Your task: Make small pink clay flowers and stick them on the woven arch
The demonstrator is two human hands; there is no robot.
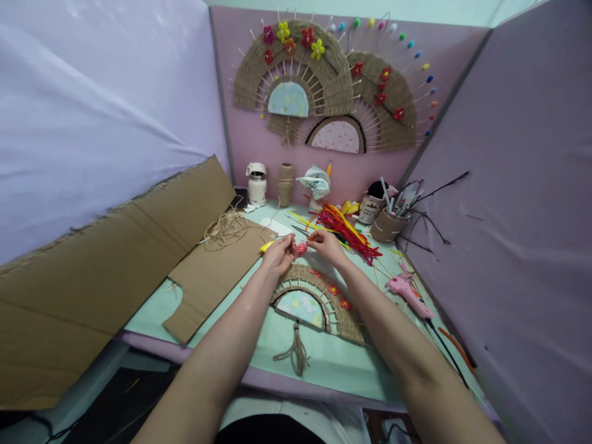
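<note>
Over the top edge of a half-round twine fan (349, 317), my left hand (279, 254) and my right hand (325, 244) are close together. Between them is a small pinkish-red piece (301, 249), too small to make out in detail. My left fingers are curled against its left side. The thumb and fingertips of my right hand pinch at its upper right. The fan lies flat, with red flowers on its twine band, a pale floral half-circle (301, 307) in its middle and a twine tassel (296, 354) below. Scissors (300, 230) lie just behind my hands.
Red and yellow pipe cleaners (349, 231) lie behind my right hand. At right are a pink glue gun (409, 295) and a brush pot (389, 226) with twigs. Cardboard (222, 271) and loose twine (226, 229) lie left. Finished fans (296, 68) stand against the back wall.
</note>
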